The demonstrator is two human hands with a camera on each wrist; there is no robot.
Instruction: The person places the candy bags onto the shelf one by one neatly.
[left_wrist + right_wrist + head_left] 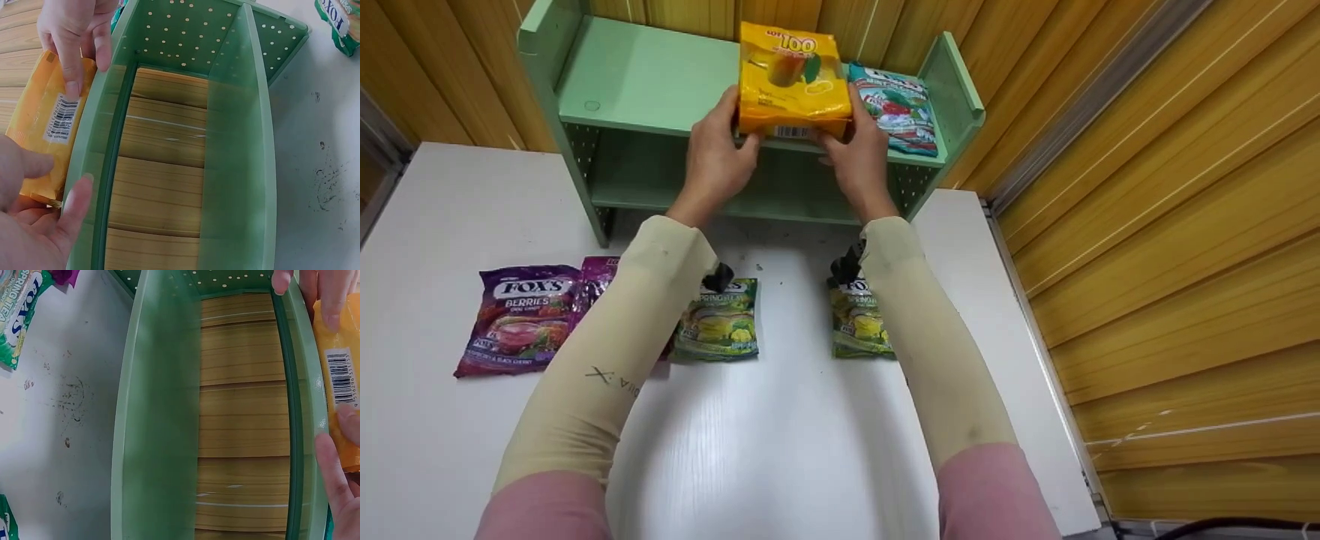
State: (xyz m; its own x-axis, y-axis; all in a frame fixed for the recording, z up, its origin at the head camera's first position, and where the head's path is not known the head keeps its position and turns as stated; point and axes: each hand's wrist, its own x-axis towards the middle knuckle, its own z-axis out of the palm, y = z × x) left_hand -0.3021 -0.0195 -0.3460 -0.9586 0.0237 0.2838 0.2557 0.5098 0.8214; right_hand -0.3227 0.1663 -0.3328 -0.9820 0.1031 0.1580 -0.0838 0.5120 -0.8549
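Note:
A yellow mango candy bag (793, 82) is at the top shelf of a green rack (652, 79), its barcode end facing me. My left hand (720, 154) holds it by the left side and my right hand (861, 157) by the right side. Both thumbs are at the near end, by the barcode. In the left wrist view the candy bag (42, 140) lies right along the shelf's front edge. A teal Fox's candy bag (896, 109) sits on the same shelf, just right of my right hand.
On the white table (795, 442) a purple Fox's Berries bag (521, 319) lies at left, with a magenta bag (598, 276) partly under my left sleeve. Two green Spring Tea bags lie nearer the middle, the left one (720, 322) and the right one (859, 322). Wooden-slat walls (1170, 300) enclose the table.

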